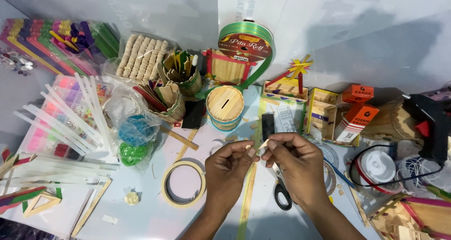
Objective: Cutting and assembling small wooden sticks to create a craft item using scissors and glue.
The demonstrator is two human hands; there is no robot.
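Two hands work above the front middle of the white tabletop [329, 28]. The left hand [229, 167] and the right hand [295, 162] meet fingertip to fingertip, both pinched on one small pale wooden stick piece [263, 144]. The piece is short; its long axis appears to run roughly left to right with a slight upward tilt toward the right hand, though most of it is hidden by the fingers.

Under the hands lies one long yellow-green wooden stick [247, 200], its long axis running from the front edge toward the back. One ring of beige masking tape [183, 184] lies flat just left of the left hand. One pair of black-handled scissors [281, 190] lies under the right hand, handles toward the front edge.

Behind the hands stands one round wooden-stick money box with a slot on top [225, 106]. One green ribbon roll [245, 42] stands on edge toward the back. Two orange cardboard boxes [355, 109] sit toward the right edge, near one black glue gun [430, 122]. A sheaf of clear glue sticks [70, 122], too many and too overlapped to count, lies toward the left edge.
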